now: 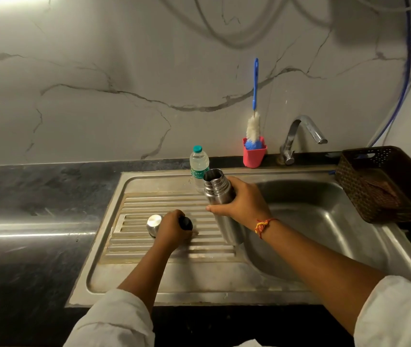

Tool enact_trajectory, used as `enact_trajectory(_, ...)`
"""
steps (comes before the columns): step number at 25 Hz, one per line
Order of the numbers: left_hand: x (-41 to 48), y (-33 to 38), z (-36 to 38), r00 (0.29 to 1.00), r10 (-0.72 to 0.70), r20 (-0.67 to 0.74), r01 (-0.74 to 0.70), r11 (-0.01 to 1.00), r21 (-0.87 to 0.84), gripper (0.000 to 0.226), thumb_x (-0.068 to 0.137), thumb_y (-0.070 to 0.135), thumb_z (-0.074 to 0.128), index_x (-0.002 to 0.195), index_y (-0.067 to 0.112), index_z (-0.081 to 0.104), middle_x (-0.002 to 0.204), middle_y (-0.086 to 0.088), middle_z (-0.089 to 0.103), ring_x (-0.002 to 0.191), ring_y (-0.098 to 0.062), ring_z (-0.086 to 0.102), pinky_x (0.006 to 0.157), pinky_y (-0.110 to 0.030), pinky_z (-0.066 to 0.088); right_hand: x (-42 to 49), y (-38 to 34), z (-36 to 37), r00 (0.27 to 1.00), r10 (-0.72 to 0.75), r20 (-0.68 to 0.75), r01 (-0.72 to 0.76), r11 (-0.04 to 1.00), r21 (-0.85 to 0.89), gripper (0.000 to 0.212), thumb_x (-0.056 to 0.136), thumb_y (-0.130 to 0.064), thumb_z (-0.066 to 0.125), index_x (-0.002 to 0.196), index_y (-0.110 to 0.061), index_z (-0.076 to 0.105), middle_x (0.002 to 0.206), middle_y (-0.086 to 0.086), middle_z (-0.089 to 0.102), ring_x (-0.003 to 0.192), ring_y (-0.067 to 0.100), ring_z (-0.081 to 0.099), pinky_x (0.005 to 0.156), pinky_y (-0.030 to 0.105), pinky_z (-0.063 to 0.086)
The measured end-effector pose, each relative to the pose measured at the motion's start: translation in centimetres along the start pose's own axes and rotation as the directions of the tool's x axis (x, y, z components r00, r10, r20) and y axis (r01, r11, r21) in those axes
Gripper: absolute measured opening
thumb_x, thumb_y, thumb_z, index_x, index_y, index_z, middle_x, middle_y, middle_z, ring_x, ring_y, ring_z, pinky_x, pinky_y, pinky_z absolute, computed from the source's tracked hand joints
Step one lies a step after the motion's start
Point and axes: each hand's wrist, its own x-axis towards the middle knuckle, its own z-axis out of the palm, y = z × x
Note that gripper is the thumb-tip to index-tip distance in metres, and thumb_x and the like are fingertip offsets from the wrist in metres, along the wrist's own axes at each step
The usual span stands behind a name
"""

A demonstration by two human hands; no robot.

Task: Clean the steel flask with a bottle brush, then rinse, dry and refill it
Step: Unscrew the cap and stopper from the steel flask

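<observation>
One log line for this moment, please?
right hand: grips open flask | left hand: holds black stopper on drainboard | brush: in pink cup

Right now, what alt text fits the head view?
A person's right hand grips an open steel flask at the sink's drainboard, while the left hand holds a dark stopper beside a steel cap on it. A blue-handled bottle brush stands in a pink cup by the tap, a water bottle nearby.

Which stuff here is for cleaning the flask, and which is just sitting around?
For the job: flask in the right hand; stopper gripped by the left hand; steel cap; brush; tap; water bottle, probably for refilling.

Just lying about: pink cup, basket, blue hose.
</observation>
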Motion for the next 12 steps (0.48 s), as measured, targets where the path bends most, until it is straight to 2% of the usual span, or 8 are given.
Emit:
enact_trajectory(6,0.0,-1.0,0.9,0.999,0.035,-0.004,-0.035,0.998,0.047,0.063,0.075,0.031,0.090,0.126,0.016,0.056,0.130,-0.009,0.060,0.117,-0.026,0.056,0.096,-0.036,0.048,-0.4,-0.1,-0.2,0.999,-0.034,-0.039,0.035,0.999,0.020,0.061,0.066,-0.039,0.090,0.116,-0.025,0.060,0.105,-0.011,0.068,0.093,0.004,0.064,0.080,0.020,0.056)
enact_trajectory(9,-0.3,-0.6,0.7,0.998,0.063,0.029,-0.065,0.995,0.069,0.084,0.073,0.039,0.091,0.141,0.015,0.048,0.142,-0.011,0.053,0.130,-0.029,0.050,0.108,-0.041,0.044,-0.5,0.2,-0.6,0.997,-0.050,-0.055,0.050,0.999,-0.001,0.057,0.065,-0.037,0.091,0.112,-0.025,0.060,0.103,-0.010,0.066,0.091,0.003,0.062,0.075,0.014,0.051)
enact_trajectory(12,-0.4,1.1,-0.2,0.994,0.107,0.006,-0.107,0.994,-0.009,0.100,0.070,0.046,0.091,0.150,0.015,0.041,0.152,-0.009,0.046,0.140,-0.029,0.042,0.115,-0.043,0.039,-0.8,0.7,-1.4,0.996,-0.045,-0.082,0.043,0.999,-0.019,0.056,0.065,-0.036,0.091,0.109,-0.024,0.060,0.101,-0.010,0.064,0.090,0.004,0.061,0.073,0.013,0.050)
